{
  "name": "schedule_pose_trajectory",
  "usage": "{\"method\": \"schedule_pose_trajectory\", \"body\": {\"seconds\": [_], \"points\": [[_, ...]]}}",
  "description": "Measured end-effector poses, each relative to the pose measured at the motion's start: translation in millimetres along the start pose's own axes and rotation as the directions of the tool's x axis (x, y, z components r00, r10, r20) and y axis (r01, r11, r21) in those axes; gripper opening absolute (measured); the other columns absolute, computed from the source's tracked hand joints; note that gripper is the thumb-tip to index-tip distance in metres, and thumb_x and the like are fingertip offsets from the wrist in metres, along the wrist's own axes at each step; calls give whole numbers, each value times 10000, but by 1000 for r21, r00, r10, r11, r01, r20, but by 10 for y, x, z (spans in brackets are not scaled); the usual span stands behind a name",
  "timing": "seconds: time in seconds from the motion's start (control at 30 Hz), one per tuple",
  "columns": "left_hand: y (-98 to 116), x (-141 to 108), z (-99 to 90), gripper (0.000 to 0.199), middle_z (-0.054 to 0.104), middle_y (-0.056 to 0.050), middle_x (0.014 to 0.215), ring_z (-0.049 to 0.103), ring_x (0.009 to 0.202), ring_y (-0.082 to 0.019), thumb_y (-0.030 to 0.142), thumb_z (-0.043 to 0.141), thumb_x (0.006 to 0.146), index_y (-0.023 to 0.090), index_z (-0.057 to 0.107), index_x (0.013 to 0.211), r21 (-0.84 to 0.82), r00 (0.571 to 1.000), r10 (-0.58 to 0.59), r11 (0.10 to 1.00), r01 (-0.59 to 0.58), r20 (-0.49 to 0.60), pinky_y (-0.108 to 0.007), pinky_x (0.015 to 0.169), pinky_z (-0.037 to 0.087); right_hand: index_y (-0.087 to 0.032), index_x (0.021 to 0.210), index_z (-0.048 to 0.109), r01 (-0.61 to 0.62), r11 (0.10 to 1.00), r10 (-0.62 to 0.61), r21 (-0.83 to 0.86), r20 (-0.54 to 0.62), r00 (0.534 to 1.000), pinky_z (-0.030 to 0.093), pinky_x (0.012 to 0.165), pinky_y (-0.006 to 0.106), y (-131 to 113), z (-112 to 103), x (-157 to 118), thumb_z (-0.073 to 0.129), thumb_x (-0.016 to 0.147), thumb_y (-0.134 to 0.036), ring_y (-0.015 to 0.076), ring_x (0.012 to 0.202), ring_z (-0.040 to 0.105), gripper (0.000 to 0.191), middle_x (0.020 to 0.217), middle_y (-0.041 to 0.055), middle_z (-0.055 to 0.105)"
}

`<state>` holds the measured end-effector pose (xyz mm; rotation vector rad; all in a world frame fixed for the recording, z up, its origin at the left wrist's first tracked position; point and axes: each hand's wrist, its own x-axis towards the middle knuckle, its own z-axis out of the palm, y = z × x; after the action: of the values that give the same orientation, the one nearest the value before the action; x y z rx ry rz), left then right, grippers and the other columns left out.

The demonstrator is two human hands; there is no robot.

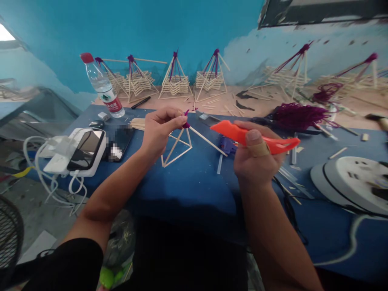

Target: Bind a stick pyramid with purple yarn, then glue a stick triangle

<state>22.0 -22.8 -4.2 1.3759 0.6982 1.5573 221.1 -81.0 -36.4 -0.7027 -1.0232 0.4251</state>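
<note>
Head view: left hand pinched the purple tie atop the stick frame; fingers of the right hand clamped the orange tool.
Risk: loose pinch could've skewed the frame, slipped tool could've nicked fingers. Left fingertips partly hid the tie, contact with the blue table was unclear, tool edge didn't show, white power reel was cut off.

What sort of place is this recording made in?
Probably a small craft workshop. Purple-topped stick frames stand in a row along the wall, purple yarn lies heaped on the right, and the right hand grips an orange tool.
</note>
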Motion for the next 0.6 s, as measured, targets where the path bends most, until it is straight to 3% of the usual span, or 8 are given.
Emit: {"method": "schedule_pose_trajectory", "body": {"seconds": [0.13,0.23,0.6], "points": [[6,-10,12,362,732,-14,798,709,753,-142,453,1036,630,213,769,682,-9,999,-15,1000,16,49,-303,714,630,-317,839,855,-1,993,7,-119,55,998,586,818,419,18,-54,-3,760,937,-444,215,807,745,187,886,8,818],[7,-17,21,393,747,-20,807,717,764,-152,497,1054,619,217,785,682,-12,997,-9,1000,10,82,-307,713,627,-339,850,867,5,995,3,-103,78,997,552,748,384,26,-61,4,777,922,-437,182,722,701,152,867,-10,812],[18,-30,6,226,750,-20,759,684,754,-141,352,1004,664,230,814,654,33,994,-28,999,25,109,-288,715,589,-368,954,895,34,997,-26,-76,104,994,598,775,361,-3,-68,12,783,944,-456,182,813,738,143,928,-29,840]]}}
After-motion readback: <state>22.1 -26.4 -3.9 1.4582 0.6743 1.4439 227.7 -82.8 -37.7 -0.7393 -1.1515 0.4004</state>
